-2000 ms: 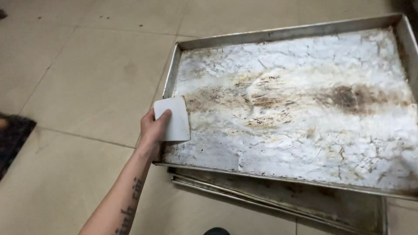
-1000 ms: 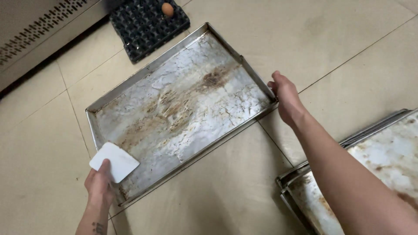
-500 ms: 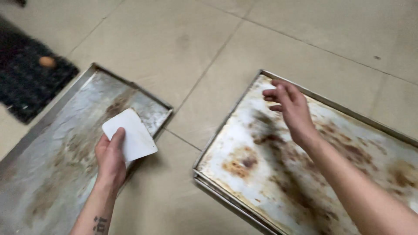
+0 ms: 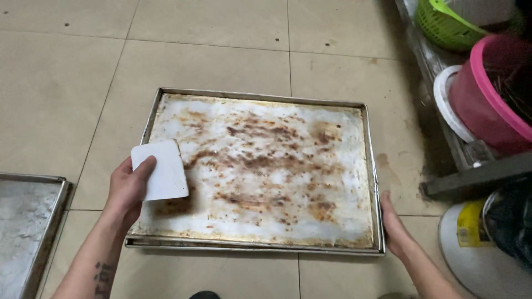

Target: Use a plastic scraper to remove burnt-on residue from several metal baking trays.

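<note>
Left hand (image 4: 126,191) holding white scraper (image 4: 160,170) over crusted baking tray (image 4: 266,166), right hand (image 4: 394,227) seemingly gripping tray's corner

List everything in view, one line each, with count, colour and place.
Baking tray: one, metal, crusted white with brown burnt patches, on the floor at centre.
Second tray: one, grey metal, bottom left, partly out of view.
Scraper: one, white, flat, over the centre tray's left part.
Pink tub: one, right edge.
Green basket: one, top right.
White lid: one, bottom right.
Floor tiles: beige.
Left hand: holds the scraper.
Right hand: on the centre tray's right rim.
</note>
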